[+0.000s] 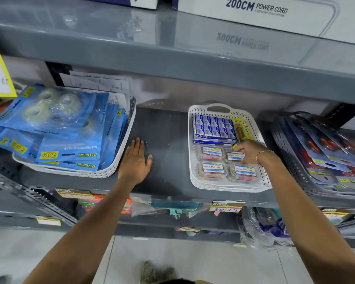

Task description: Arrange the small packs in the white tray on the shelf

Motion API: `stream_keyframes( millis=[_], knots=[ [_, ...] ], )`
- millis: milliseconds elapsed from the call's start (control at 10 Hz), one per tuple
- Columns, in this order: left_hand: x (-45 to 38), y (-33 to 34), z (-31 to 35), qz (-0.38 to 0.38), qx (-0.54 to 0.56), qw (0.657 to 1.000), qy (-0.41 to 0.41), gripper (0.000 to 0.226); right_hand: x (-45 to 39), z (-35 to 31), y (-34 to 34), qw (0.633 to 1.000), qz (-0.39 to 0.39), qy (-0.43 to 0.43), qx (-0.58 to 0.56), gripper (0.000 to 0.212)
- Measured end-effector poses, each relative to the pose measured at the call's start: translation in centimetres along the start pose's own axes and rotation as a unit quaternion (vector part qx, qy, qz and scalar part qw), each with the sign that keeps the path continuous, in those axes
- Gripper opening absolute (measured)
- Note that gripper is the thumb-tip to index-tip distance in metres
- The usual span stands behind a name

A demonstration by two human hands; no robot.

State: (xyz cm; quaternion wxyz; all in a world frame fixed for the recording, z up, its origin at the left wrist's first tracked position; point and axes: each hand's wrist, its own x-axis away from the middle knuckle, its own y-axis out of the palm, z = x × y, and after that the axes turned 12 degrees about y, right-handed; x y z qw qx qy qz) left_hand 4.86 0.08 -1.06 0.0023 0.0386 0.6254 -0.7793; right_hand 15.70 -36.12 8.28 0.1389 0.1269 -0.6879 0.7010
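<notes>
A white perforated tray (194,177) stands on the grey shelf (166,138), right of centre. Several small clear packs (212,169) with blue-and-white labels lie in its front half. Blue staple boxes (212,128) fill its back half, with a yellow-green pack (241,130) along their right side. My right hand (248,151) is inside the tray, fingers pinched on the near end of that yellow-green pack, over the back right clear pack. My left hand (136,160) lies flat and open on the bare shelf, holding nothing.
A white basket (119,162) of blue tape-dispenser packs sits at the left. A grey basket (289,158) of carded scissors sits at the right. A shelf above carries a power cord box (275,15). Price tags and goods hang below the shelf edge.
</notes>
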Motion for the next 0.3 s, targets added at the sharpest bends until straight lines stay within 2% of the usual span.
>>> stream_keyframes(
  millis=[200,300],
  knots=[
    [0.0,-0.1,-0.1,0.017,0.022,1.000,0.002,0.066,1.0,0.1,-1.1,0.999,-0.040,0.002,-0.037,0.060],
    [0.1,-0.2,-0.3,0.013,0.038,0.999,0.015,0.065,1.3,0.5,-1.5,0.994,-0.029,0.024,-0.098,0.060]
  ],
)
